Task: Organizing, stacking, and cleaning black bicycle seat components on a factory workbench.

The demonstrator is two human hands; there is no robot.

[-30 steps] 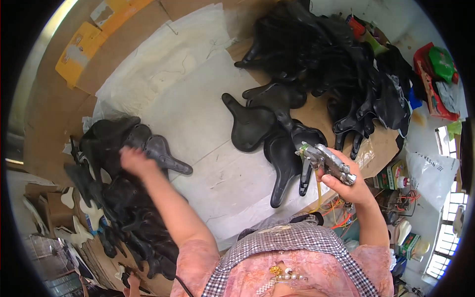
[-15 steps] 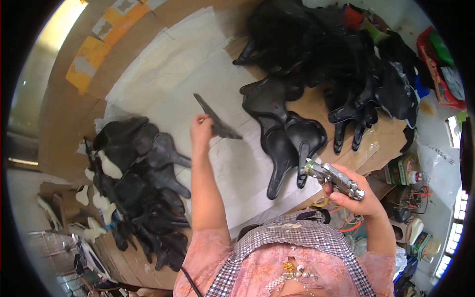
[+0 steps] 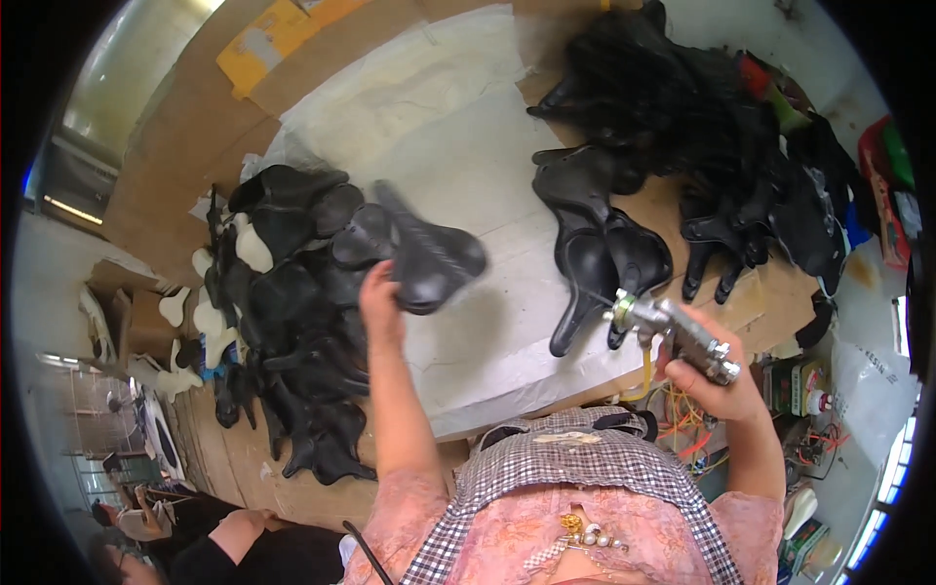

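My left hand (image 3: pixel 381 304) grips the edge of a black bicycle saddle (image 3: pixel 441 261), held up over the pale sheet (image 3: pixel 487 336) with its broad smooth face showing. The saddle is slightly blurred by motion. In my right hand (image 3: pixel 720 390) is a metal spray gun (image 3: pixel 681 334), its nozzle pointing left toward the sheet. Just beyond the nozzle lie several black saddles (image 3: pixel 583 258), part of a larger dark heap (image 3: pixel 673 107). Left of my left forearm, another pile of black saddles (image 3: pixel 302 292) spreads over cardboard.
White saddle-shaped pieces (image 3: pixel 210 322) lie at the left pile's outer edge. Brown cardboard (image 3: pixel 156 214) covers the table around the sheet. Hoses and cables (image 3: pixel 687 419) hang below the spray gun. Another person (image 3: pixel 234 536) is at the lower left.
The saddle in my left hand has turned from edge-on to broad face, and has come closer to the left pile. The view has shifted, bringing another person into sight. My right hand keeps the spray gun.
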